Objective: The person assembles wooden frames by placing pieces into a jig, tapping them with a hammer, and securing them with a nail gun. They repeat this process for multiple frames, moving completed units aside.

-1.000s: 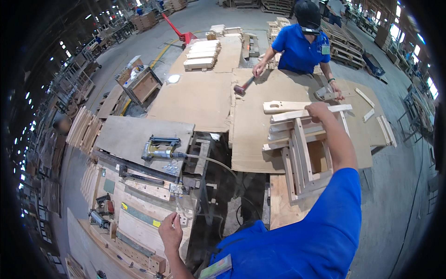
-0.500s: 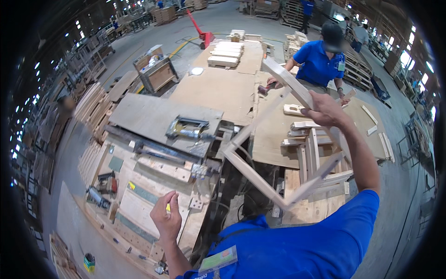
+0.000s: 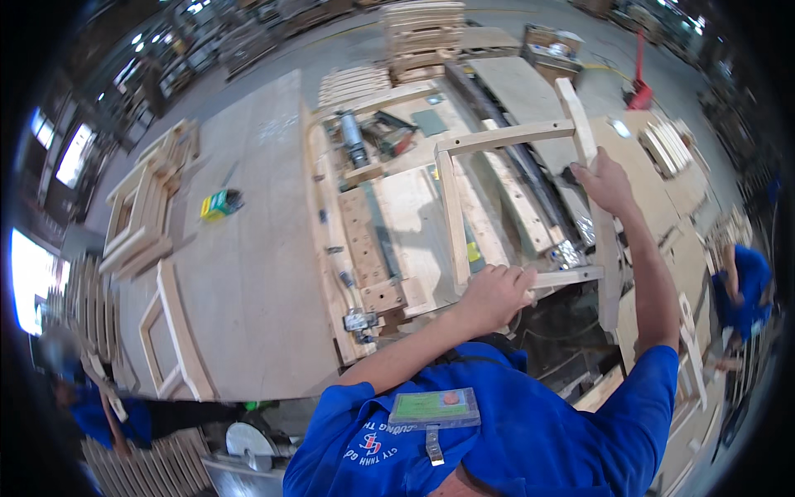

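Observation:
Between my two hands is a pale wooden frame (image 3: 450, 195), a rectangle of bars with one longer side bar that runs past its corners. My right hand (image 3: 609, 184) is closed round that longer bar, on the frame's right. At the near left corner, my left hand (image 3: 495, 296) grips the lower bar. The frame is held above a wooden jig (image 3: 364, 236) with bolts and metal clamps. A pneumatic nail gun (image 3: 353, 141) lies on the jig's far side, with a darker red and black tool (image 3: 393, 132) beside it.
Left of the jig, a wide board table (image 3: 257, 182) carries a small yellow-green box (image 3: 217, 205), stacked wooden frames (image 3: 141, 211) and one frame (image 3: 174, 331) near its front edge. One co-worker (image 3: 745, 286) stands at the right, another (image 3: 108, 410) at lower left. A red pallet jack (image 3: 639, 93) stands beyond.
My view has turned left. The frame has come from the right side to above the jig. My left hand, empty before, has taken hold of it; my right hand keeps its grip.

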`<state>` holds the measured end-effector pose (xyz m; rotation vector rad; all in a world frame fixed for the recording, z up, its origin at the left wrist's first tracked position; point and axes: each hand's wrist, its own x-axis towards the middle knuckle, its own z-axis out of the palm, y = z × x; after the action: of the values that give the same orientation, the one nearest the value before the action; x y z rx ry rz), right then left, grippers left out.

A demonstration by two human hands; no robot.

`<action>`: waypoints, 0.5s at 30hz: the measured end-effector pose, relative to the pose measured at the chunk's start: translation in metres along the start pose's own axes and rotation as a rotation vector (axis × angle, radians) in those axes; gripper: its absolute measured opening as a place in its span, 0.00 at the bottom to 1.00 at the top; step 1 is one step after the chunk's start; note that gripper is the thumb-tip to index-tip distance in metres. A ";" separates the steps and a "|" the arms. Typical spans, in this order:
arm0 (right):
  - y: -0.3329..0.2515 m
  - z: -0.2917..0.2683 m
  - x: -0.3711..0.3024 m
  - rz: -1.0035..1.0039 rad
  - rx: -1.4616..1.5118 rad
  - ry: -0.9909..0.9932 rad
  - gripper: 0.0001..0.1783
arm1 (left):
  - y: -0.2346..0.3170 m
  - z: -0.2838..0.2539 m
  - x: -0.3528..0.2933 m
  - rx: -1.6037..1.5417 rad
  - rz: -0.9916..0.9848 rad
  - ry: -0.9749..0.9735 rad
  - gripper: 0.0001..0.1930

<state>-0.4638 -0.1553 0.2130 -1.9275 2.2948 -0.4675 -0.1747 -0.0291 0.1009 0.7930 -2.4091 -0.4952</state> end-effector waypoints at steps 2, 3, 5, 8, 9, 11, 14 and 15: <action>-0.028 0.041 0.028 -0.020 -0.041 -0.055 0.40 | -0.033 0.004 -0.010 0.058 -0.139 -0.023 0.20; -0.042 0.060 0.042 -0.025 -0.063 -0.073 0.40 | -0.050 0.005 -0.014 0.086 -0.199 -0.036 0.18; -0.063 0.096 0.067 -0.023 -0.068 -0.171 0.41 | -0.077 0.009 -0.025 0.130 -0.258 0.072 0.13; -0.088 0.147 0.095 -0.055 -0.029 -0.251 0.42 | -0.109 0.003 -0.035 0.164 -0.366 0.102 0.11; -0.095 0.160 0.103 -0.071 -0.014 -0.276 0.43 | -0.117 0.003 -0.036 0.196 -0.406 0.073 0.11; -0.105 0.190 0.115 -0.107 0.003 -0.293 0.44 | -0.130 0.006 -0.039 0.256 -0.476 0.018 0.12; -0.115 0.224 0.126 -0.122 0.037 -0.352 0.43 | -0.149 0.015 -0.046 0.288 -0.520 -0.010 0.12; -0.120 0.236 0.127 -0.125 0.033 -0.381 0.43 | -0.153 0.018 -0.050 0.289 -0.539 -0.011 0.12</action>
<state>-0.3090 -0.3352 0.0402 -1.9521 1.9264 -0.1300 -0.0864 -0.1108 -0.0077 1.5863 -2.2888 -0.3494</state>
